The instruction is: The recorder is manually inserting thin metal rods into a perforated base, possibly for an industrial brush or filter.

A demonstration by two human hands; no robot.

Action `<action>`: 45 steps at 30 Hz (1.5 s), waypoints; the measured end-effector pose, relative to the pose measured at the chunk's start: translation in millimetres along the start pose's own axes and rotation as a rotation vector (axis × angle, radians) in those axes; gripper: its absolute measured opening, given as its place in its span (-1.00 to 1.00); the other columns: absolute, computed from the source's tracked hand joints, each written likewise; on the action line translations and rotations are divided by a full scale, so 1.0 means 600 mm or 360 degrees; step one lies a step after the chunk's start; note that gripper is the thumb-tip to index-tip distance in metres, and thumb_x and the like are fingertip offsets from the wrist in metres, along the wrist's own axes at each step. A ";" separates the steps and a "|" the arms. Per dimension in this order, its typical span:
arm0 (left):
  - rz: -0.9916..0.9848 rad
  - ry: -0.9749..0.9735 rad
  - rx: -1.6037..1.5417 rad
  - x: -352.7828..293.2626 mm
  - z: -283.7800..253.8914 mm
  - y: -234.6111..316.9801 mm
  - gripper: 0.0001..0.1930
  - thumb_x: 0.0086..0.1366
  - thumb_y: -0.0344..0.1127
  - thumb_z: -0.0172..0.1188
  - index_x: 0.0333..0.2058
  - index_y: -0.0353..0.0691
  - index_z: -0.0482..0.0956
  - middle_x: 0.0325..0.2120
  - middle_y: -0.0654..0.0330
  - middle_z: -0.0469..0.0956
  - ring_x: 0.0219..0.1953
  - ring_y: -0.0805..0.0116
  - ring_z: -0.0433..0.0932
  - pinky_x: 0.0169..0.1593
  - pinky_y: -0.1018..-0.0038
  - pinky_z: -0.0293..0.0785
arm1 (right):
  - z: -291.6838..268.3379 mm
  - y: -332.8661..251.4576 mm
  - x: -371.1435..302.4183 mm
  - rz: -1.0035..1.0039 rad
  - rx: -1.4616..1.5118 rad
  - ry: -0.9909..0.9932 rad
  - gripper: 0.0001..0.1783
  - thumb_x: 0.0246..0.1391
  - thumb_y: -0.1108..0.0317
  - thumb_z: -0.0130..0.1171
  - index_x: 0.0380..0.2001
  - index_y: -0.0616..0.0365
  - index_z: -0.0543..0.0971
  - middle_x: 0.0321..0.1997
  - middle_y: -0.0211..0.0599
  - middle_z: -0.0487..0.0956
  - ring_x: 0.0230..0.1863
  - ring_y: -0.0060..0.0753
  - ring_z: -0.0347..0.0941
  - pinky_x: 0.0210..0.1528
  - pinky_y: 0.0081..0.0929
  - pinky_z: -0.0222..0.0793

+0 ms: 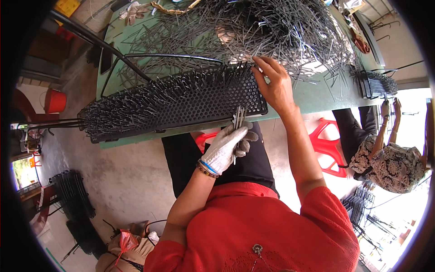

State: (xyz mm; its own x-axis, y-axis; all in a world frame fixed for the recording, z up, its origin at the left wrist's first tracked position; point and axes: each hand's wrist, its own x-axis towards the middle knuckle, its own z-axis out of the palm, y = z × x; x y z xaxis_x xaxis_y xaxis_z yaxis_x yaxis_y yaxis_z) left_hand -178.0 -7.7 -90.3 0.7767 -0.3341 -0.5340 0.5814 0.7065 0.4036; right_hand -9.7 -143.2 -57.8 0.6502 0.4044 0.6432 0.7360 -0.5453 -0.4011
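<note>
A long black rack with a perforated plate [195, 106] lies along the near edge of the green table. Many thin dark metal pins [136, 102] stand in its holes, dense at the left and along the far side; the near right holes are bare. My left hand [226, 147], in a whitish glove, is closed round a bundle of thin metal pins [239, 117] just in front of the rack. At the rack's far right corner, my bare right hand [273, 84] has its thumb and fingertips drawn together. Whatever they grip is too small to make out.
A big heap of loose pins [290, 36] covers the table [317, 99] beyond the rack. A glove [134, 12] lies at the far left. Another person [385, 158] works at a similar rack [380, 85] on the right, near a red stool [327, 147]. Stacked black racks [74, 195] stand lower left.
</note>
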 end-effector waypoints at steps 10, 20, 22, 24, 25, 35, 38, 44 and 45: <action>0.0256 -0.0051 0.0132 -0.009 0.025 0.013 -0.77 0.41 -0.24 -0.02 -0.05 -0.19 0.46 -0.35 0.12 0.62 -0.49 0.56 0.58 -0.49 0.63 0.51 | -0.041 -0.069 -0.048 0.0995 0.0862 -0.0766 -0.73 0.11 0.30 0.27 -0.29 0.35 0.64 -0.45 -0.31 0.64 -0.46 -0.67 0.47 -0.45 -0.65 0.39; 0.0111 -0.0107 -0.0005 0.012 0.003 -0.006 -0.74 0.44 -0.26 -0.10 -0.02 -0.22 0.45 -0.29 0.03 0.60 -0.46 0.48 0.58 -0.53 0.66 0.37 | -0.058 -0.020 -0.001 0.0947 0.0847 0.0312 -0.79 0.16 0.38 0.20 -0.22 0.32 0.61 -0.41 -0.30 0.64 -0.46 -0.64 0.48 -0.40 -0.69 0.40; 0.0096 -0.0011 0.0009 0.014 0.013 -0.008 -0.75 0.44 -0.26 -0.10 -0.04 -0.23 0.46 -0.29 0.02 0.60 -0.46 0.46 0.59 -0.52 0.65 0.39 | -0.048 0.003 0.006 0.0896 0.0754 0.0342 -0.80 0.15 0.38 0.20 -0.22 0.29 0.62 -0.41 -0.33 0.64 -0.46 -0.65 0.49 -0.39 -0.69 0.41; 0.0086 0.0084 0.0018 0.015 0.015 -0.009 -0.75 0.44 -0.26 -0.10 -0.05 -0.23 0.46 -0.29 0.02 0.60 -0.47 0.44 0.59 -0.52 0.64 0.41 | -0.039 0.016 0.010 0.0840 0.0662 0.0365 -0.81 0.15 0.39 0.21 -0.22 0.27 0.62 -0.40 -0.35 0.65 -0.45 -0.66 0.49 -0.37 -0.69 0.41; 0.0086 0.0102 -0.0013 0.016 0.012 -0.009 -0.78 0.43 -0.28 -0.08 -0.10 -0.23 0.47 -0.31 0.03 0.60 -0.49 0.41 0.59 -0.51 0.58 0.48 | -0.036 0.019 0.012 0.0783 0.0554 0.0376 -0.82 0.13 0.39 0.22 -0.22 0.24 0.63 -0.40 -0.37 0.65 -0.46 -0.67 0.49 -0.37 -0.69 0.41; 0.0033 0.0024 -0.0100 0.014 0.009 -0.006 -0.77 0.41 -0.28 -0.05 -0.12 -0.29 0.48 -0.32 -0.01 0.60 -0.44 0.24 0.64 -0.45 0.45 0.61 | 0.004 0.032 0.002 0.0301 0.0184 0.0271 -0.87 0.02 0.46 0.29 -0.31 0.20 0.64 -0.35 -0.25 0.64 -0.48 -0.38 0.55 -0.41 -0.54 0.46; 0.0016 0.0051 -0.0019 0.016 0.006 -0.005 -0.75 0.41 -0.27 -0.04 -0.10 -0.31 0.47 -0.30 -0.03 0.60 -0.42 0.21 0.65 -0.44 0.44 0.62 | 0.006 0.038 -0.006 0.0216 -0.0006 0.0140 -0.86 0.02 0.43 0.29 -0.31 0.20 0.64 -0.35 -0.24 0.63 -0.47 -0.29 0.56 -0.41 -0.49 0.47; 0.0098 -0.0177 -0.0185 0.017 -0.004 -0.007 -0.70 0.42 -0.27 -0.07 -0.03 -0.37 0.42 -0.27 -0.11 0.58 -0.41 0.17 0.65 -0.42 0.42 0.65 | -0.011 0.007 -0.010 0.0424 0.0112 0.0136 -0.83 0.06 0.35 0.28 -0.33 0.24 0.64 -0.39 -0.23 0.61 -0.49 -0.34 0.53 -0.45 -0.45 0.42; 0.0104 -0.0172 -0.0190 0.015 -0.004 -0.006 -0.70 0.42 -0.27 -0.07 -0.03 -0.37 0.42 -0.27 -0.11 0.58 -0.41 0.17 0.65 -0.42 0.42 0.65 | -0.021 -0.006 -0.012 0.0621 0.0219 0.0097 -0.80 0.05 0.33 0.29 -0.32 0.25 0.64 -0.42 -0.24 0.61 -0.50 -0.42 0.52 -0.46 -0.47 0.40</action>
State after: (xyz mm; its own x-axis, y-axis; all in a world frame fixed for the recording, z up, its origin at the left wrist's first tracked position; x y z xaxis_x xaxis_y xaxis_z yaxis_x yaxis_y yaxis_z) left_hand -173.7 -12.0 -98.5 0.8371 -0.3459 -0.4238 0.5011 0.7957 0.3403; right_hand -19.3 -153.7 -52.8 0.8759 0.1403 0.4616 0.4577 -0.5442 -0.7031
